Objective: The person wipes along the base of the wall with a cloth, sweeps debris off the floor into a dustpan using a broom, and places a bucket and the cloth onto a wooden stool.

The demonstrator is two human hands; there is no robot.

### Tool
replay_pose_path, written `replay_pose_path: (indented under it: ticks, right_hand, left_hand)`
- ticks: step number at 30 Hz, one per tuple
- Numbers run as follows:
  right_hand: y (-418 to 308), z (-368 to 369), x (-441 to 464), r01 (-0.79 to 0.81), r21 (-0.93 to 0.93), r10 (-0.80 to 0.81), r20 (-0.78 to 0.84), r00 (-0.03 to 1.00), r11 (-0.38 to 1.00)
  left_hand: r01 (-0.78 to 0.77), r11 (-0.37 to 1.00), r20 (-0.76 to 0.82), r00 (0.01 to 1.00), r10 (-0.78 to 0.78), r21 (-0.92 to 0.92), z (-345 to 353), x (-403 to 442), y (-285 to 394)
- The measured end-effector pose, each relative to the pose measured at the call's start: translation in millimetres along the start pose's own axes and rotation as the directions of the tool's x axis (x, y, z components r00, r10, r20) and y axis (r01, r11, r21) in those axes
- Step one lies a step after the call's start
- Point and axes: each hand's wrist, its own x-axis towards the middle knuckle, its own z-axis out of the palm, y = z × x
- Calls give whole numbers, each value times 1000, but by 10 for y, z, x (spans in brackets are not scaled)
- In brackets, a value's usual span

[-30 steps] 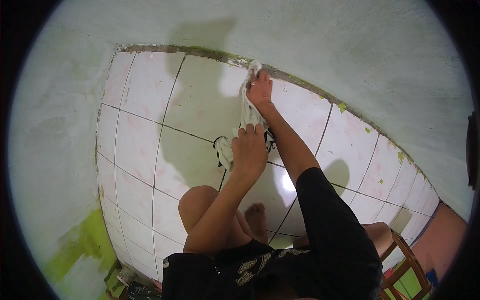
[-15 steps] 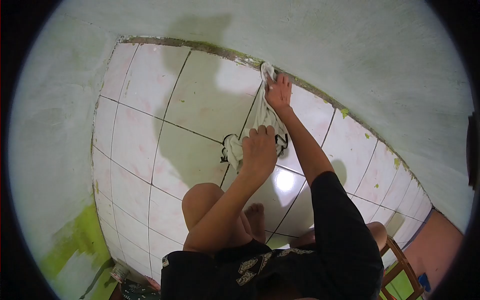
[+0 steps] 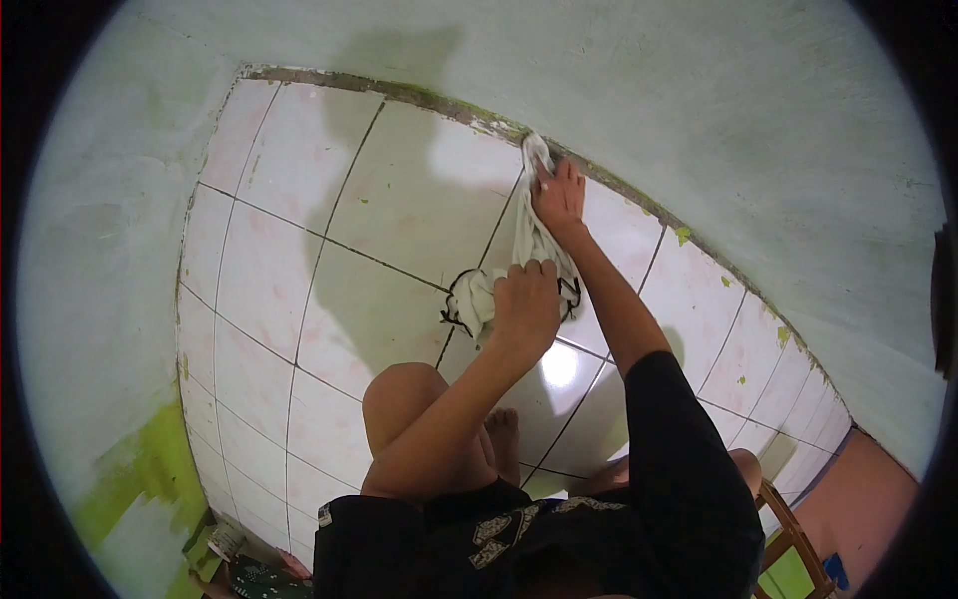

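The right hand is partly open, its fingers reaching toward the foot of the wall and its thumb side against the narrow upper end of a white cloth. Nearer the body, the left hand is closed, knuckles up and fingers curled down, gripping the wider part of the same cloth.

The cloth lies on the tiled floor, drawn out between the two hands; its top end touches the base of the wall, and a bunched part with dark edging spreads to the left of the left hand. More dark edging shows just right of that hand.

Along the wall's foot runs a rough, stained strip, with flecks of green on the tiles beside it. A bent knee and a bare foot are below the hands, above the black shirt. Farther out, green paint covers part of the left-side wall, and a wooden frame stands at lower right.
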Motion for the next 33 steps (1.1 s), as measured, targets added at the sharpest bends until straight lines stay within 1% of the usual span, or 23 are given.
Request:
replay_pose_path:
  ticks: [4, 7, 10, 11, 14, 15, 16, 18, 19, 23, 25, 27, 30, 33]
  right_hand:
    - [-33, -155, -273, -52, -40, 58, 178, 982, 998]
    - [-40, 6, -34, -16, -46, 18, 42, 999, 999]
    - [-93, 74, 213, -24, -74, 24, 3, 1000, 997]
    - [-86, 77, 207, -26, -72, 27, 18, 999, 997]
    - [-22, -24, -31, -7, 11, 6, 43, 999, 1000]
    - [-20, -87, -168, -20, -16, 21, 100, 995, 1000]
    - [-34, -128, -268, -24, -5, 25, 108, 994, 1000]
    - [-34, -231, -393, -36, 9, 35, 128, 991, 999]
    - [-21, -169, -347, -13, 15, 12, 53, 999, 1000]
    - [-90, -21, 123, 11, 13, -10, -60, 998, 1000]
    - [-105, 52, 312, -2, 32, 5, -94, 996, 999]
    - [-91, 37, 344, 6, 71, 2, -122, 993, 997]
    - [11, -12, 319, 80, 86, -77, -36, 996, 993]
    - [81, -18, 97, 187, 84, -188, 5, 982, 979]
  left_hand:
    - [4, 1000, 52, 999, -4, 7, 45, 15, -3]
    - [-4, 1000, 45, 999, 4, 0, 30, 16, 37]
    - [-11, 1000, -39, 999, 12, 17, 15, 21, 24]
    - [-12, 1000, -32, 999, 12, 8, 13, 15, 19]
    - [-12, 1000, -2, 1000, 12, -11, -36, 26, 16]
    - [-9, 1000, 24, 1000, 10, -13, -31, 28, 23]
    - [-5, 1000, 53, 999, 6, -17, -16, 19, 32]
    - [-6, 1000, 53, 999, 7, -15, 33, -1, 70]
    - [-10, 1000, 49, 999, 11, -9, 46, 17, 87]
    - [-18, 1000, 47, 999, 18, 8, 37, 41, 143]
    - [-5, 999, 61, 998, 2, 38, -10, 48, 142]
    - [-7, 1000, 35, 999, 6, 29, 22, 47, 121]
    - [-16, 1000, 20, 1000, 16, 11, 47, 34, 144]
    - [-36, 999, 17, 999, 36, -8, 30, 46, 146]
